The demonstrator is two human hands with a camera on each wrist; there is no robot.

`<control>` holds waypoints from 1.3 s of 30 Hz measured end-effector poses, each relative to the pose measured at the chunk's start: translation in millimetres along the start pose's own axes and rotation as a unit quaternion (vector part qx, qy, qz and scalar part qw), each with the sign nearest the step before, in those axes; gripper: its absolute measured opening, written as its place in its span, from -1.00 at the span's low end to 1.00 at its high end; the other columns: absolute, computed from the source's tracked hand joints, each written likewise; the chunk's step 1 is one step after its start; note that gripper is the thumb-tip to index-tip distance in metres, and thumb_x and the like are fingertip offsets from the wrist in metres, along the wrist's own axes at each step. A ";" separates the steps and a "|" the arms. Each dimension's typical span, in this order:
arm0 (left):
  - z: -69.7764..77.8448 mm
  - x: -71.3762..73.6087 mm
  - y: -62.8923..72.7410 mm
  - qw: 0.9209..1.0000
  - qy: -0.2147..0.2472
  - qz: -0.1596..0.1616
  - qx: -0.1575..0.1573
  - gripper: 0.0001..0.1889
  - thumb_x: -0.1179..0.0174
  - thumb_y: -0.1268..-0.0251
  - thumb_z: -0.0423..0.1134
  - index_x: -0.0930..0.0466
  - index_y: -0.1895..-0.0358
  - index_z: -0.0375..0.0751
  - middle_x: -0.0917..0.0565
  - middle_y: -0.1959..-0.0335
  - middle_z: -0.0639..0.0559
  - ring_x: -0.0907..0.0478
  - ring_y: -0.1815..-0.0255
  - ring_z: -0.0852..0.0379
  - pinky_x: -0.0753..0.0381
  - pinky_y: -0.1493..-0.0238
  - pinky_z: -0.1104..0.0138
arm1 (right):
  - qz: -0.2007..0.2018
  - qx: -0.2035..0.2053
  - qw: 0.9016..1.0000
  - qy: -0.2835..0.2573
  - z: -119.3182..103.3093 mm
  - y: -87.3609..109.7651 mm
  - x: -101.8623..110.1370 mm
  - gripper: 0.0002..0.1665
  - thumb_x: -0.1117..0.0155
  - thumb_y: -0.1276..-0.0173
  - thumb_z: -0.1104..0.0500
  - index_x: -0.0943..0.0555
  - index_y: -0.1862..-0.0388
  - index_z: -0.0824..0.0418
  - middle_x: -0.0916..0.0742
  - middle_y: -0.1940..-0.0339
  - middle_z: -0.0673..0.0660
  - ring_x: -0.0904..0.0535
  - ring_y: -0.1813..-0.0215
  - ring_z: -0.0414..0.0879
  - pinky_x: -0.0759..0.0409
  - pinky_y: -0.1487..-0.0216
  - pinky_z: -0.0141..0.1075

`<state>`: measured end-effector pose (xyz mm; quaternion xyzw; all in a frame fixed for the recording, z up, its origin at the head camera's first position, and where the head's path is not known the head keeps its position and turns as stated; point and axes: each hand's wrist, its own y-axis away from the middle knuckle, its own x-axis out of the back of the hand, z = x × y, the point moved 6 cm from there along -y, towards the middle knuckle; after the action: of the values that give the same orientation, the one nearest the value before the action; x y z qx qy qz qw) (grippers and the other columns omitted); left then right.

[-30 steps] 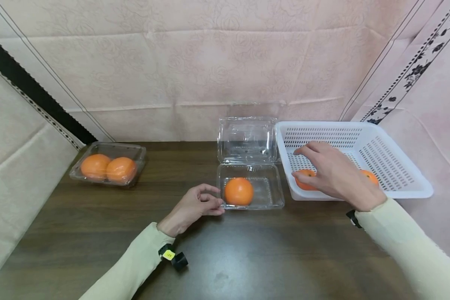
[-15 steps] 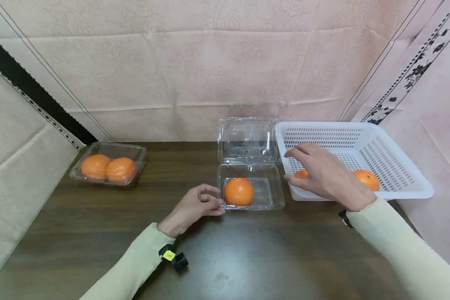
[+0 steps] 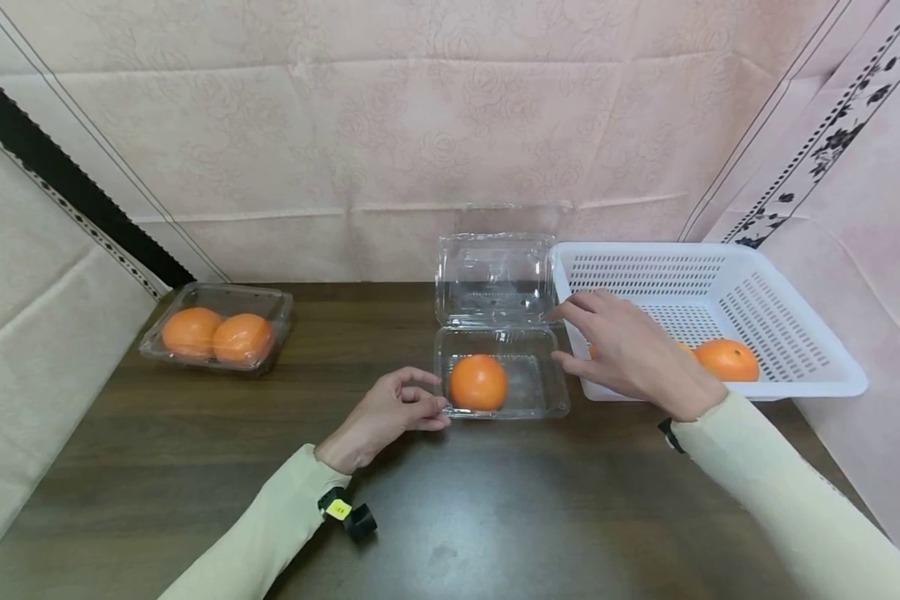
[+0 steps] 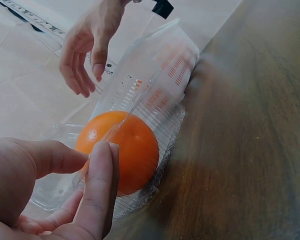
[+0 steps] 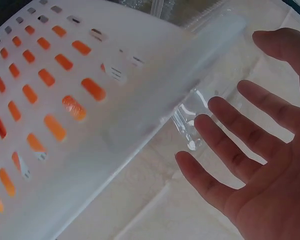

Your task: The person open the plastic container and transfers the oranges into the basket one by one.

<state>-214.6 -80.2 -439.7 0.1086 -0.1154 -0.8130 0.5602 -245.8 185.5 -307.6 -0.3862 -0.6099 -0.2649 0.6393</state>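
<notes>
In the head view, my left hand pinches the near left rim of a clear plastic clamshell container, its lid standing up behind. One orange sits in the left half of its base. The left wrist view has the thumb and fingertips closed on the thin rim, beside the orange. My right hand hovers over the left side of a white slotted basket, holding nothing. Its fingers are spread in the right wrist view. Oranges lie in the basket, partly hidden by that hand.
At the left of the dark wooden table stands a second, closed clamshell container with two oranges. A pale cloth hangs behind the table. The basket's left side stands close against the lid.
My right hand has moved left across the basket, toward the clamshell container, uncovering more of the right-hand orange. My left hand has kept its place at the container's rim.
</notes>
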 end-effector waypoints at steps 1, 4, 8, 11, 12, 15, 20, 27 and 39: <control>0.2 0.2 -0.1 1.000 0.000 0.000 0.000 -0.56 -0.23 -0.45 -0.39 -0.38 -0.32 -0.33 -0.73 0.02 -0.28 -0.79 0.20 0.08 -0.79 -0.08 0.16 | -0.001 0.001 1.000 0.002 -0.9 -0.6 -0.7 -0.43 -0.48 -0.28 -0.05 -0.61 -0.21 0.16 -0.71 -0.11 0.16 -0.60 -0.15 0.11 -0.67 -0.21 0.08; 0.6 0.5 -0.2 1.000 0.000 0.001 -0.001 -0.56 -0.22 -0.45 -0.40 -0.38 -0.32 -0.33 -0.73 0.01 -0.29 -0.78 0.20 0.08 -0.80 -0.08 0.16 | -0.007 0.002 1.000 0.001 -3.7 -2.4 -3.6 -0.41 -0.48 -0.28 -0.04 -0.61 -0.22 0.16 -0.70 -0.13 0.16 -0.59 -0.18 0.13 -0.66 -0.23 0.09; 0.4 0.8 -0.1 1.000 0.002 -0.001 -0.002 -0.56 -0.21 -0.45 -0.40 -0.38 -0.32 -0.33 -0.73 0.02 -0.28 -0.78 0.20 0.08 -0.80 -0.06 0.18 | -0.024 -0.003 1.000 -0.001 -8.4 -5.2 -7.7 -0.39 -0.49 -0.27 -0.07 -0.60 -0.24 0.13 -0.69 -0.18 0.17 -0.56 -0.24 0.15 -0.63 -0.29 0.14; 0.2 1.0 0.1 1.000 0.004 -0.001 -0.002 -0.56 -0.21 -0.45 -0.40 -0.38 -0.32 -0.33 -0.73 0.02 -0.27 -0.78 0.20 0.08 -0.81 -0.05 0.19 | -0.033 -0.002 0.999 -0.002 -12.0 -7.1 -10.4 -0.37 -0.48 -0.28 -0.08 -0.60 -0.26 0.13 -0.69 -0.19 0.16 -0.55 -0.24 0.14 -0.64 -0.27 0.13; 0.2 0.8 0.0 1.000 0.004 -0.001 -0.002 -0.56 -0.21 -0.45 -0.40 -0.38 -0.32 -0.33 -0.73 0.02 -0.27 -0.78 0.20 0.08 -0.81 -0.05 0.19 | -0.033 0.000 0.999 -0.003 -13.0 -7.6 -11.1 -0.37 -0.48 -0.28 -0.08 -0.59 -0.27 0.12 -0.69 -0.19 0.15 -0.55 -0.23 0.13 -0.64 -0.26 0.12; 0.3 0.7 0.1 1.000 0.002 0.001 -0.003 -0.56 -0.22 -0.45 -0.40 -0.38 -0.32 -0.33 -0.73 0.01 -0.28 -0.78 0.20 0.08 -0.80 -0.06 0.18 | -0.028 0.015 0.999 -0.008 -15.8 -8.5 -13.0 -0.37 -0.49 -0.28 -0.07 -0.59 -0.26 0.13 -0.69 -0.16 0.12 -0.56 -0.15 0.08 -0.68 -0.17 0.06; 0.5 0.1 0.4 1.000 0.000 0.001 -0.005 -0.56 -0.22 -0.44 -0.41 -0.38 -0.32 -0.33 -0.72 -0.01 -0.29 -0.79 0.20 0.08 -0.79 -0.08 0.16 | -0.027 0.039 0.999 -0.009 -21.1 -10.6 -17.3 -0.37 -0.49 -0.27 -0.09 -0.59 -0.26 0.12 -0.69 -0.15 0.10 -0.56 -0.07 0.05 -0.70 -0.11 0.00; 0.4 -0.1 0.8 1.000 0.006 -0.001 -0.003 -0.56 -0.21 -0.44 -0.41 -0.38 -0.32 -0.34 -0.72 0.00 -0.29 -0.78 0.20 0.08 -0.77 -0.12 0.11 | -0.031 0.049 0.998 -0.008 -30.2 -15.1 -22.0 -0.34 -0.50 -0.25 -0.12 -0.59 -0.27 0.11 -0.70 -0.15 0.08 -0.60 -0.13 0.04 -0.68 -0.18 0.04; 0.3 -1.5 -0.4 1.000 0.008 -0.004 -0.008 -0.56 -0.20 -0.44 -0.44 -0.38 -0.32 -0.33 -0.73 0.01 -0.27 -0.78 0.20 0.09 -0.79 -0.10 0.14 | -0.066 0.052 0.996 -0.036 -44.8 -20.5 -39.9 -0.26 -0.53 -0.23 -0.13 -0.54 -0.35 0.03 -0.67 -0.27 0.05 -0.58 -0.28 0.03 -0.68 -0.29 0.02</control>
<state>-214.5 -78.7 -439.4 0.1114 -0.1043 -0.8150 0.5590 -241.2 132.1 -341.5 -0.3204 -0.6701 -0.2600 0.6170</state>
